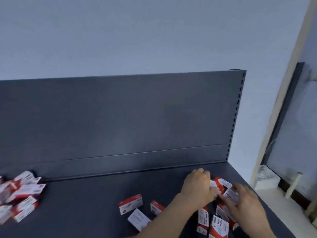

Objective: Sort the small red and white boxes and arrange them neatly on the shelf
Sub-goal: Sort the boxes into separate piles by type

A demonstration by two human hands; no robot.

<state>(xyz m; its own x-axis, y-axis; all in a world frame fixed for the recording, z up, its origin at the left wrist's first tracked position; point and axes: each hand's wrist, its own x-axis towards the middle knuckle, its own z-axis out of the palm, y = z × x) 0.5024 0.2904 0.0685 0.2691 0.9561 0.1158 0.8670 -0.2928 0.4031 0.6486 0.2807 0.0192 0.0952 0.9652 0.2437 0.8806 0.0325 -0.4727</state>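
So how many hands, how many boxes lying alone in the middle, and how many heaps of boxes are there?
Hands: 2, left hand and right hand
Boxes alone in the middle: 3
Heaps of boxes: 2, left heap and right heap at the hands
Total: 7
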